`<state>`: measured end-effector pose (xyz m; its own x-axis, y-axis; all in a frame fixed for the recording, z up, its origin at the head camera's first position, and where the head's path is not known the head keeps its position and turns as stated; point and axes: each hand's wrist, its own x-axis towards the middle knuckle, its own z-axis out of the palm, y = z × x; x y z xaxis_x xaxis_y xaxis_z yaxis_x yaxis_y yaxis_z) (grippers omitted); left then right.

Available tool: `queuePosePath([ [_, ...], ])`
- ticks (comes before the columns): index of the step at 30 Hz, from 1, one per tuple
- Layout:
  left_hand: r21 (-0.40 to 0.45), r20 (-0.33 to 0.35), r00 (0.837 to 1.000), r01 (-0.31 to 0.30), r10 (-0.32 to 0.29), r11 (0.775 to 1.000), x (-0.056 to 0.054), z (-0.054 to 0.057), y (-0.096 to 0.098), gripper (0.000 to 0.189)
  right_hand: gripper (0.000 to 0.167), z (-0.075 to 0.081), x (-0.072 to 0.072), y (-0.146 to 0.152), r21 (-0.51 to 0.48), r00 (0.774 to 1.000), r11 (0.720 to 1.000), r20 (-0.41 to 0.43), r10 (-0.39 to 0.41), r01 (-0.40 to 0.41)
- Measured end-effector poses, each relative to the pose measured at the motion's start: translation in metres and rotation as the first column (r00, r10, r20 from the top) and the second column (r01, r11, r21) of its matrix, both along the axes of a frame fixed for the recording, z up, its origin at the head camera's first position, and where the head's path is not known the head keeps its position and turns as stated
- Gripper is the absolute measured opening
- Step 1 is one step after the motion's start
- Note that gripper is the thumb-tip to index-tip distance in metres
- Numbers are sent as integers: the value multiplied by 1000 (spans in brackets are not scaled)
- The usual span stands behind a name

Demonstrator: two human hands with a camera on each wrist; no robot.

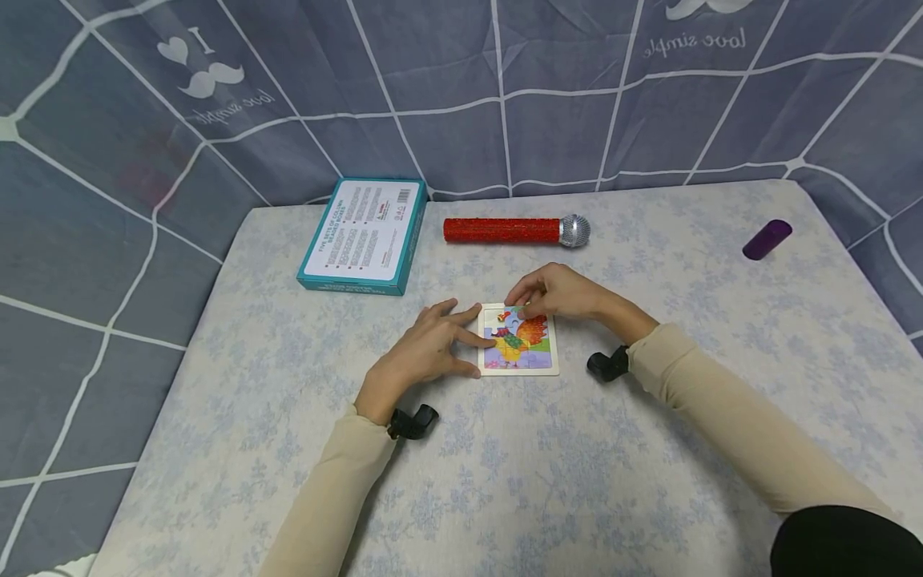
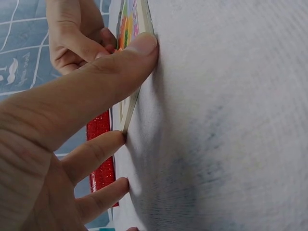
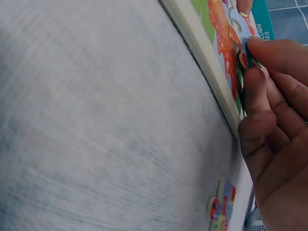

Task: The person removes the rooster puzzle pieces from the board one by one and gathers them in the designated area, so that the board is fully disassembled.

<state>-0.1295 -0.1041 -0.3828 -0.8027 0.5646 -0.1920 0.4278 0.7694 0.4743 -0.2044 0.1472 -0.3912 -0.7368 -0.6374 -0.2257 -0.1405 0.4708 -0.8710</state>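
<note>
A square jigsaw puzzle [image 1: 536, 360] with a light frame and a colourful bird picture lies on the table. My left hand [image 1: 425, 346] steadies it from the left, fingers spread: the thumb [image 2: 144, 45] touches the frame's edge and one fingertip presses on the picture. At the puzzle's upper side, my right hand [image 1: 562, 292] pinches a small puzzle piece [image 3: 244, 59] between thumb and fingers, just over the picture. Another loose puzzle piece [image 3: 224, 204] lies on the cloth beside the right hand; in the head view it is hidden.
Behind the puzzle lies a red glittery microphone [image 1: 501, 231] with a silver head. A teal and white box [image 1: 364, 232] is at the back left, and a dark purple cylinder [image 1: 767, 240] at the far right. A grey checked curtain [image 1: 447, 144] hangs behind the table.
</note>
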Motion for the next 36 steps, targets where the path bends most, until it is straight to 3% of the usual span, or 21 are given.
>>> queuePosePath([
  [7,11,2,1000,-6,6,1000,1,-1,-1,48,20,-3,0,2,-6,999,999,-3,-48,48],
  [13,13,5,1000,-11,11,1000,1,-1,0,49,21,-3,1,14,23,989,989,2,-149,149],
  [22,15,6,1000,-20,20,1000,1,-1,0,49,27,2,5,57,65,948,949,56,-313,310],
  [30,15,13,1000,-23,23,1000,2,0,0,49,31,3,12,102,157,927,917,14,-374,368],
  [36,18,8,1000,-22,22,1000,2,0,1,50,32,5,14,122,198,924,905,-8,-383,376],
])
